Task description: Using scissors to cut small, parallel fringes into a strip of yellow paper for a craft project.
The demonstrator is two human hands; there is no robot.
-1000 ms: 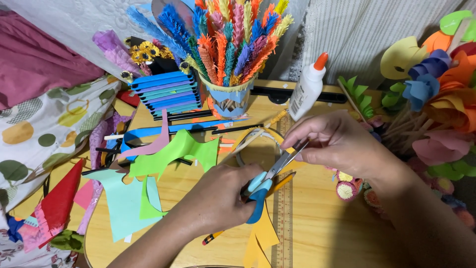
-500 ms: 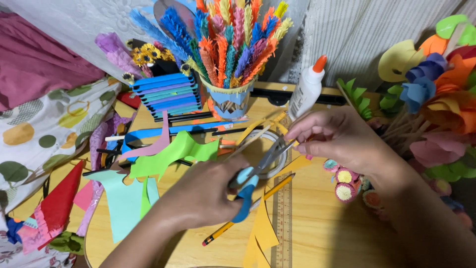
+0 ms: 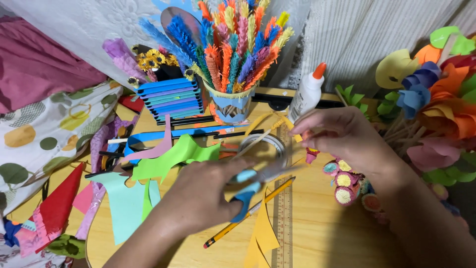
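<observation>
My left hand (image 3: pixel 201 198) grips blue-handled scissors (image 3: pixel 246 188); their blades are blurred and point right toward my right hand. My right hand (image 3: pixel 342 134) hovers over the wooden table (image 3: pixel 317 238), fingers pinched on a thin yellow paper strip (image 3: pixel 274 123) that trails left over a clear tape roll (image 3: pixel 263 146). Cut yellow paper pieces (image 3: pixel 263 238) lie below the scissors, beside a pencil (image 3: pixel 233 227) and a wooden ruler (image 3: pixel 283 218).
A cup of colourful paper feathers (image 3: pixel 233 54) and a glue bottle (image 3: pixel 307 94) stand at the back. Green paper (image 3: pixel 171 158) and pale blue paper (image 3: pixel 124 203) lie left. Large paper flowers (image 3: pixel 436 104) crowd the right, with small rolled flowers (image 3: pixel 347 178) near my right wrist.
My left hand shifted left with the scissors, whose blades now lie flatter and blurred. My right hand stayed with the yellow strip, moving only slightly.
</observation>
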